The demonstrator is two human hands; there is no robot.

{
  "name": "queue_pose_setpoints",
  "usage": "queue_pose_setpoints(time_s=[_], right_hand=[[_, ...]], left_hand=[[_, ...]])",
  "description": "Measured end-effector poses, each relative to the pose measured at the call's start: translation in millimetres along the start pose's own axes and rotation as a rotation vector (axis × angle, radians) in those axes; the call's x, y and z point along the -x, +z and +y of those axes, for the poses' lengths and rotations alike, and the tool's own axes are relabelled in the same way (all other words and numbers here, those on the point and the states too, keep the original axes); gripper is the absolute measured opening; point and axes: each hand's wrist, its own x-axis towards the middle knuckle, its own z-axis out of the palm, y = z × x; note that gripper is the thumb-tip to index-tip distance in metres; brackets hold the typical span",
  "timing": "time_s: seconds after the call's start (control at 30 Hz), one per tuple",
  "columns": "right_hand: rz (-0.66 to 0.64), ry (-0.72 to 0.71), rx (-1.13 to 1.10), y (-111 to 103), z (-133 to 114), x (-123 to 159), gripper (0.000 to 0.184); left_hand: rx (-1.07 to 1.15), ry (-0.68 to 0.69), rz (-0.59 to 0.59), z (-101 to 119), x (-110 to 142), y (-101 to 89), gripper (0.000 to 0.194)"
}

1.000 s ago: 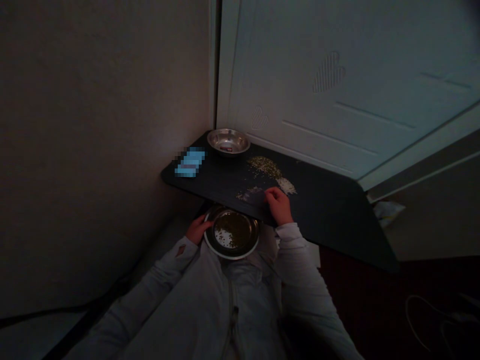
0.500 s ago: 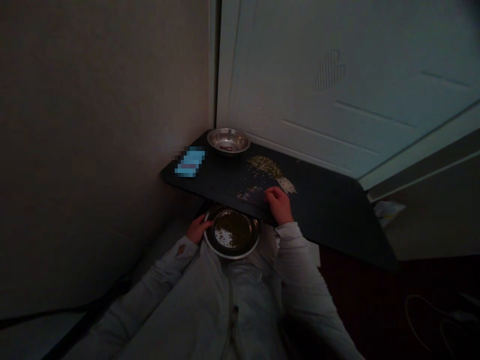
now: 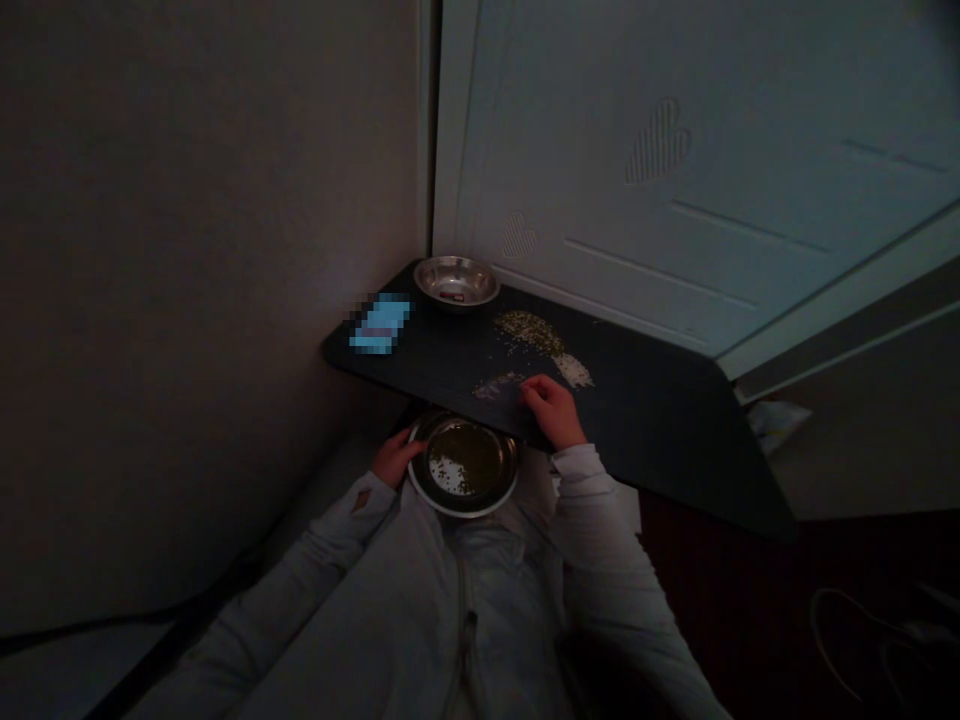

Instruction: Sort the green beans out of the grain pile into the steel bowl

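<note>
In the head view, steel bowl (image 3: 465, 514) of greenish grains (image 3: 480, 460) at the lap, gripped by left hand (image 3: 396, 460), over dark table (image 3: 675, 430) the curled right hand (image 3: 552, 408), hold unclear, near pale pile (image 3: 574, 371).

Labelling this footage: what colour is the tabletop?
Very dark, near black; the head view shows it.
</note>
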Motion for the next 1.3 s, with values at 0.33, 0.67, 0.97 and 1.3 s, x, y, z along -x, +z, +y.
queue_pose_setpoints(time_s=[0.33,0.67,0.97,1.3], right_hand=[[-0.202,-0.027,0.021,-0.5,-3.9,3.6,0.014],[-0.233,0.010,-0.019,-2.8,-8.5,4.2,0.014],[-0.166,0.023,-0.078,-2.4,-5.5,3.1,0.013],[-0.048,0.010,-0.045,-1.4,-1.2,0.8,0.019]], left_hand=[[-0.010,-0.011,0.004,0.9,0.1,0.0,0.043],[0.003,-0.005,0.000,4.6,2.4,0.9,0.040],[-0.020,0.012,-0.001,8.3,4.5,1.2,0.041],[0.020,-0.009,-0.004,4.7,2.8,2.1,0.044]])
